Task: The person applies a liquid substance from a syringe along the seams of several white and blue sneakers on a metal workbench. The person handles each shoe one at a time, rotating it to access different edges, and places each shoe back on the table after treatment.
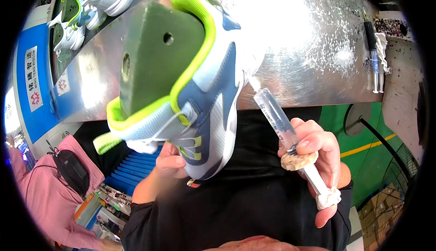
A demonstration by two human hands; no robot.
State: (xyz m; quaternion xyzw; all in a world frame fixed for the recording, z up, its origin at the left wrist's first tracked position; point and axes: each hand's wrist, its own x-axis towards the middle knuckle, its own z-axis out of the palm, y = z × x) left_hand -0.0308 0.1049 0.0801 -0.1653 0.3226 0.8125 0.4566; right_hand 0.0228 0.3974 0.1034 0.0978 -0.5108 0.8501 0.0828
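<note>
1. A white, blue and lime-green shoe (200, 92) is held up close in the middle of the view, with a dark green shoe form (156, 60) filling its opening
2. The left hand (170, 162) grips the shoe from below, fingers closed around its lower end
3. The right hand (318, 160) is closed around a clear syringe (281, 124), fingers wrapped on the barrel and the plunger end sticking out below, wrapped in white
4. The syringe tip touches the shoe's white edge on its right side
5. Behind the shoe lies a shiny metal table (309, 46), flecked with white
6. Two more syringes (374, 65) lie at the table's right end, beside a white rag (382, 46)
7. More white shoes (97, 1) sit in a row at the upper left, well apart from the held one
8. A person in a pink sleeve (50, 196) stands at the lower left, with a black pouch (72, 169) on it
</note>
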